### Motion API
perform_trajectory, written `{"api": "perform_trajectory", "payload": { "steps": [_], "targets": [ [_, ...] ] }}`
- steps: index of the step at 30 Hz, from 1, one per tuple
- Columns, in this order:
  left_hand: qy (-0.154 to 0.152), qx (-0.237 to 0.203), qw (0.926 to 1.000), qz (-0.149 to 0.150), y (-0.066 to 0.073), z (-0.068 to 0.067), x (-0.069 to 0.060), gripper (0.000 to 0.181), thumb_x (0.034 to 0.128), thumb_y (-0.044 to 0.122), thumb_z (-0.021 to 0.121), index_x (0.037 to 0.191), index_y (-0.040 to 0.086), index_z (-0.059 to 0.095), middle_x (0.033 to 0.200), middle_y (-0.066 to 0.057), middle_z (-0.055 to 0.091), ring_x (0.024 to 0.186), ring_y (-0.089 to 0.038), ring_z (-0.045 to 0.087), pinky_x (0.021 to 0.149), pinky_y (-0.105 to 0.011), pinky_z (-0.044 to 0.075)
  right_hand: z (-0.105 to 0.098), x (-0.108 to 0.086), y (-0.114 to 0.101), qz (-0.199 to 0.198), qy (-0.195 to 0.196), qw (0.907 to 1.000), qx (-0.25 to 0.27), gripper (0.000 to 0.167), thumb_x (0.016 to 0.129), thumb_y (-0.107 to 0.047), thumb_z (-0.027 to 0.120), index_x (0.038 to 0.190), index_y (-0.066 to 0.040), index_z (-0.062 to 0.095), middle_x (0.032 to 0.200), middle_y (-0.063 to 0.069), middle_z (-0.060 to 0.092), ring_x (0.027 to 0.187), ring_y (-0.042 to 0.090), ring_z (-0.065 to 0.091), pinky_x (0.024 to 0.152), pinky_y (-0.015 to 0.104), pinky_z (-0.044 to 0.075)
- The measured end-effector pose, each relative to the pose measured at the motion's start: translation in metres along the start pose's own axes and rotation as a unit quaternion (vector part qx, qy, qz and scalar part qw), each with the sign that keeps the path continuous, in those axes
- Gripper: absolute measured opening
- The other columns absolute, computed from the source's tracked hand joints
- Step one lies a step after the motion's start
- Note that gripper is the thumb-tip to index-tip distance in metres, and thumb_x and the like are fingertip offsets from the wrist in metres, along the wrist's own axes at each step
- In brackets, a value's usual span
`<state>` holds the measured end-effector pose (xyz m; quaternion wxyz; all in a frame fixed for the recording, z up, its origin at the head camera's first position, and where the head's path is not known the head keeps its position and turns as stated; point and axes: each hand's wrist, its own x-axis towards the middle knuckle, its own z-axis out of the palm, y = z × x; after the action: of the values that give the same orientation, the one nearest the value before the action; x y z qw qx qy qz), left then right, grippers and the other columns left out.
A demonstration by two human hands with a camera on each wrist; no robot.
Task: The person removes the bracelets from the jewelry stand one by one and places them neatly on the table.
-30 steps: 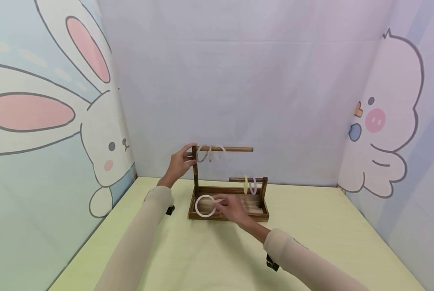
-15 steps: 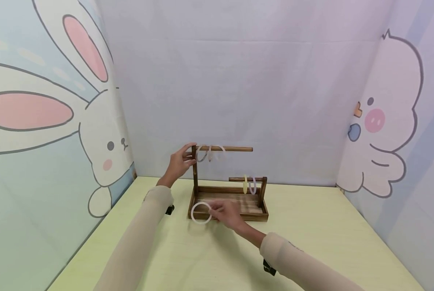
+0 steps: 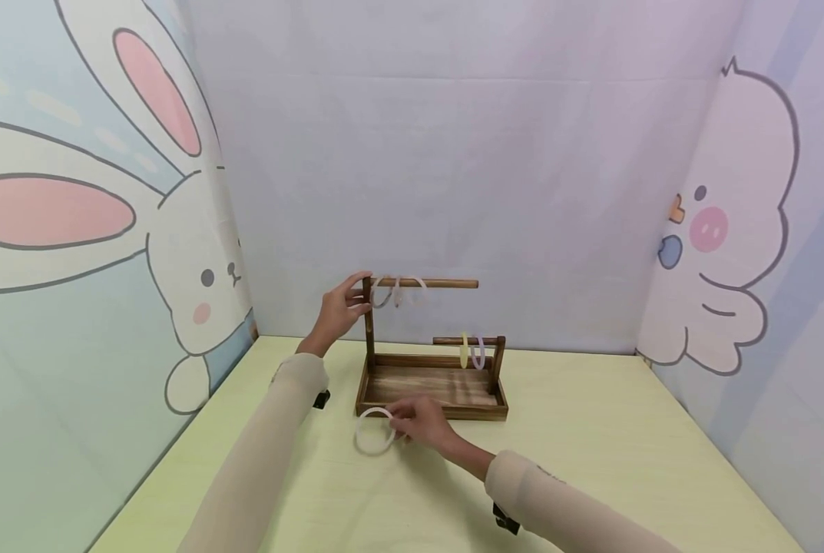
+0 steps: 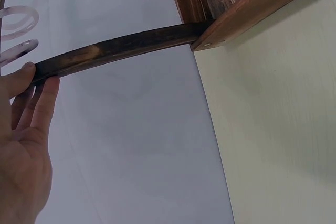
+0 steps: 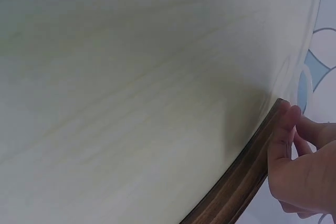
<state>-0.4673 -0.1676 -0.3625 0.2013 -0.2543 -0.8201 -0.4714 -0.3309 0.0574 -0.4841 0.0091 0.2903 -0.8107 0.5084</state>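
Note:
A wooden bangle stand sits on the table, with a shallow tray, a tall post and two bars. My left hand grips the top of the tall post, thumb and fingers on either side. Just in front of the tray, my right hand pinches a white bangle low over the tabletop. In the right wrist view, the pinching fingertips overlap the tray's edge and the bangle looks faint. A second pale edge shows behind those fingers; whether it is another bangle I cannot tell.
Pale, see-through bangles hang on the upper bar, near the post. A yellow bangle and a lilac bangle hang on the lower bar. Printed cloth walls enclose the light yellow table.
My right hand has moved down and toward me with the white bangle, from over the tray to in front of it. The left hand has stayed on the post.

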Motion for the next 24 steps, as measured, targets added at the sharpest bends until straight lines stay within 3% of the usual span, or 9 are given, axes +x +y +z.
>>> {"api": "perform_trajectory", "payload": {
  "steps": [6, 14, 24],
  "targets": [
    [0.001, 0.0, 1.0, -0.003, 0.001, -0.002, -0.002, 0.07, 0.0932, -0.009, 0.072, 0.153, 0.021, 0.051, 0.137, -0.023, 0.064, 0.121, -0.038, 0.067, 0.099, -0.044, 0.06, 0.008, -0.003, 0.003, -0.009, 0.009, 0.9997, -0.02, 0.021, 0.093, 0.009, 0.071, 0.113, 0.012, 0.073, 0.086, 0.024, 0.075, 0.065, 0.038, 0.074, 0.048, 0.033, 0.062],
    [0.003, -0.001, 1.0, 0.006, -0.002, -0.001, -0.002, 0.07, 0.093, -0.009, 0.072, 0.153, 0.02, 0.052, 0.136, -0.026, 0.064, 0.121, -0.038, 0.067, 0.098, -0.044, 0.059, 0.016, -0.002, 0.006, 0.012, 0.026, 0.9995, -0.008, 0.019, 0.092, 0.009, 0.072, 0.111, 0.01, 0.075, 0.084, 0.022, 0.076, 0.063, 0.033, 0.075, 0.047, 0.035, 0.062],
    [0.007, 0.003, 1.0, 0.004, -0.002, 0.001, -0.001, 0.07, 0.0932, -0.007, 0.073, 0.153, 0.022, 0.051, 0.14, -0.021, 0.063, 0.122, -0.036, 0.067, 0.099, -0.042, 0.06, 0.022, 0.002, 0.008, 0.028, 0.062, 0.9977, 0.0, 0.014, 0.094, 0.004, 0.073, 0.106, 0.011, 0.076, 0.084, 0.022, 0.076, 0.063, 0.032, 0.074, 0.046, 0.02, 0.055]
  ]
}}
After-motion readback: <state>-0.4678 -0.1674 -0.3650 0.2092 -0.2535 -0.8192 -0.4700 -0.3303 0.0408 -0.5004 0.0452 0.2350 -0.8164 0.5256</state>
